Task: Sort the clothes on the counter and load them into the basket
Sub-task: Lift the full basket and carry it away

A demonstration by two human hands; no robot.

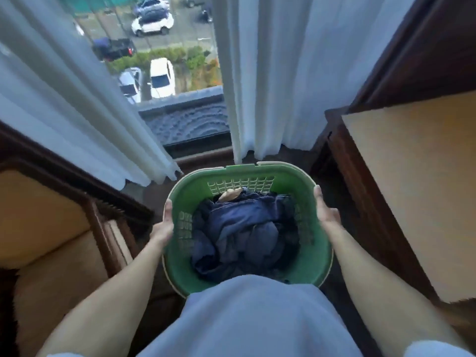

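A green plastic laundry basket (pixel 190 191) is held up in front of my body, above the floor. Dark blue clothes (pixel 244 228) fill its bottom, and a small tan item (pixel 230 194) lies at their far edge. My left hand (pixel 164 225) grips the basket's left rim, thumb up along the edge. On the opposite rim my right hand (pixel 325 210) grips the same way. The fingers of both hands are hidden under the rim.
White curtains (pixel 270 73) hang on either side of a window gap straight ahead, showing parked cars below. Dark wooden furniture with a tan top (pixel 417 181) stands on the right. A cushioned wooden seat (pixel 46 222) stands on the left. A narrow dark floor strip runs between them.
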